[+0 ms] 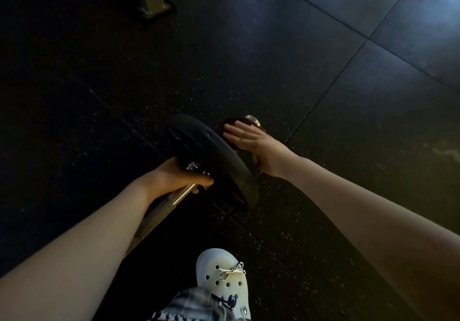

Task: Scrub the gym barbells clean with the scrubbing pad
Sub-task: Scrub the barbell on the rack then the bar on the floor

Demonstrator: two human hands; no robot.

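Step in hand: scrubbing the outer end of the barbell (179, 197), which lies mid-frame on the dark rubber floor (323, 46), its shaft running down-left toward the bottom edge. The left hand (174, 176) is wrapped round the shaft just inside the black weight plate (211, 156), apparently steadying the bar. The right hand (249, 139), fingers straight and together, presses the scrubbing pad (227, 124) flat onto the sleeve beyond the plate, just short of the brass-coloured end cap (252, 120). The pad is dark and mostly under the palm; whether it wraps round the sleeve can't be told, and thumb position is unclear.

Task looks early-to-mid: only this sleeve is being worked, and the dim light hides how clean the metal is.

Next move prob. calls for firm back-and-forth strokes along the sleeve w/ the left grip held tight so the bar doesn't roll, then shifting the pad to the plate face and shaft. A white clog (224, 271) stands bottom centre, close to the bar.
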